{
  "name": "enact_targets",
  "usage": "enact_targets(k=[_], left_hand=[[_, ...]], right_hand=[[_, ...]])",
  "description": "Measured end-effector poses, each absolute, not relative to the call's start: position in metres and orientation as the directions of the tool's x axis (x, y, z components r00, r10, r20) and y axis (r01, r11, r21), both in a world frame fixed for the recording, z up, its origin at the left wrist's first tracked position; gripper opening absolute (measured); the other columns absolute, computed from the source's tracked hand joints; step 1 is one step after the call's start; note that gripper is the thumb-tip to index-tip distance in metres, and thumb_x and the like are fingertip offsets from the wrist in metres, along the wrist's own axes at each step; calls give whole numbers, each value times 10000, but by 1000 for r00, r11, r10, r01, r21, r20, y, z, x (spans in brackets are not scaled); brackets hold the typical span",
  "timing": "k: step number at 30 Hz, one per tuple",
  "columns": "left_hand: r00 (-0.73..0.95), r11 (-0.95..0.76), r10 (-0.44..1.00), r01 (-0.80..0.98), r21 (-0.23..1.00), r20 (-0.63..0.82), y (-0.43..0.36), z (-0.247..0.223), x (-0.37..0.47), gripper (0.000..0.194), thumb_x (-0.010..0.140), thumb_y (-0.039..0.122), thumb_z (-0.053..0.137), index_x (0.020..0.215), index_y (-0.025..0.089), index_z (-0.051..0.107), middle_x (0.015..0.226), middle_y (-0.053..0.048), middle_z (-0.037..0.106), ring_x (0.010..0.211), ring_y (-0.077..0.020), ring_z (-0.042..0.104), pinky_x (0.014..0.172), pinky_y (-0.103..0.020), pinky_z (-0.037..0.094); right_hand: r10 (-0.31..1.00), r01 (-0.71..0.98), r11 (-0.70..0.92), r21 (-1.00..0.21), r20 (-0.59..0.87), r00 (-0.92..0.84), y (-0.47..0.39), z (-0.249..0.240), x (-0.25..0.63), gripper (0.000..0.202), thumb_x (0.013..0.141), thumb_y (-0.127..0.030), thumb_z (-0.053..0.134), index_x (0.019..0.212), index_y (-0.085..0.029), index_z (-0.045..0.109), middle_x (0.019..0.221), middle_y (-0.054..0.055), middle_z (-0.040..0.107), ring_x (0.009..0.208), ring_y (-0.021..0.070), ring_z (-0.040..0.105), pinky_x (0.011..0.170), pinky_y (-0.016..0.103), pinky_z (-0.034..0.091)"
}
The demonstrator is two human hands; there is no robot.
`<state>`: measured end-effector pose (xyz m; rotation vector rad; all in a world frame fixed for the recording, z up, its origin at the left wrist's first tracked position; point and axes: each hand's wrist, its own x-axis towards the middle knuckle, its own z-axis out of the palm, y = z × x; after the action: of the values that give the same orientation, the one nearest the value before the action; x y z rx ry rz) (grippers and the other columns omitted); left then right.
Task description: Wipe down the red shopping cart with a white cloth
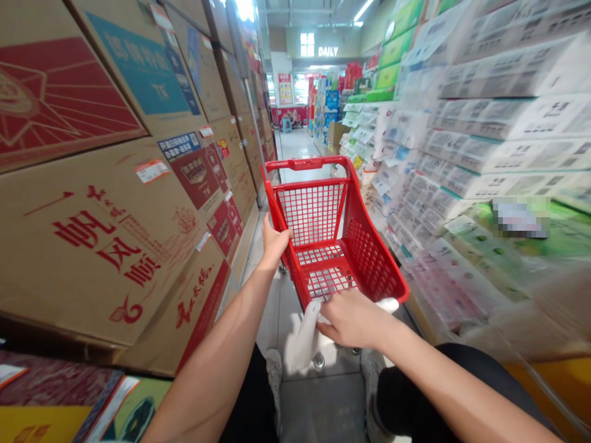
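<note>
A red plastic shopping basket cart (pixel 369 246) with mesh walls stands in front of me, its inside showing no goods. My left hand (pixel 276 239) grips the cart's left rim, the thumb over the edge and the other fingers on the outer side. At the near end my right hand (pixel 351 319) is closed together with a white cloth-like piece (pixel 305 341), which hangs down at the cart's near left corner. A white end (pixel 388 304) shows just right of that hand.
Stacked cartons (pixel 92 246) line the left side. Packs of tissue paper (pixel 498 147) are piled on the right. A tiled aisle (pixel 298 144) runs ahead towards a blue stool (pixel 287 124). My shoes are below the cart.
</note>
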<state>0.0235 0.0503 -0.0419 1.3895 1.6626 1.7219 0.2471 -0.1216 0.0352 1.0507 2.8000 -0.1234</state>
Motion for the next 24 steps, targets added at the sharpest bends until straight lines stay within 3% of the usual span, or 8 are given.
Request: enact_targets(k=[5,10,13,18,24], left_hand=[[-431,-252,785,435,865,445,49,-31,33,865,684,108,633,1497,196,350,1516,-150,440,1421,-277,429,1222,-445,322],[-286,-263,799,625,735,529,41,-26,48,843,739,108,584,1528,228,313,1623,-140,222,1534,-299,225,1267,-487,206],[-293,-213,790,692,690,538,35,-23,58,774,751,96,562,1491,211,363,1628,-155,153,1536,-330,197,1258,-513,204],[-416,-102,711,737,669,567,22,-21,78,612,761,71,520,1361,182,472,1599,-172,188,1515,-336,222,1240,-517,225],[-403,-72,688,790,608,604,9,-18,91,500,767,64,492,1244,208,520,1563,-141,288,1485,-333,218,1218,-550,233]], right_hand=[[684,697,717,-6,-182,-706,-121,35,262,396,982,-411,433,949,-158,736,890,151,752,861,298,726,751,362,497],[753,768,640,12,-207,-624,-109,36,286,366,979,-401,439,998,-158,713,946,158,750,890,309,727,735,362,493],[775,796,606,12,-235,-587,-103,37,298,322,958,-344,447,981,-154,706,923,154,752,881,311,732,719,353,482],[840,859,513,6,-210,-500,-102,27,295,409,1014,-357,353,966,-142,697,950,167,750,900,288,727,780,349,471],[950,951,300,-75,-68,-305,-94,13,268,420,1058,-414,279,1153,-165,604,1023,144,738,963,270,714,804,336,464]])
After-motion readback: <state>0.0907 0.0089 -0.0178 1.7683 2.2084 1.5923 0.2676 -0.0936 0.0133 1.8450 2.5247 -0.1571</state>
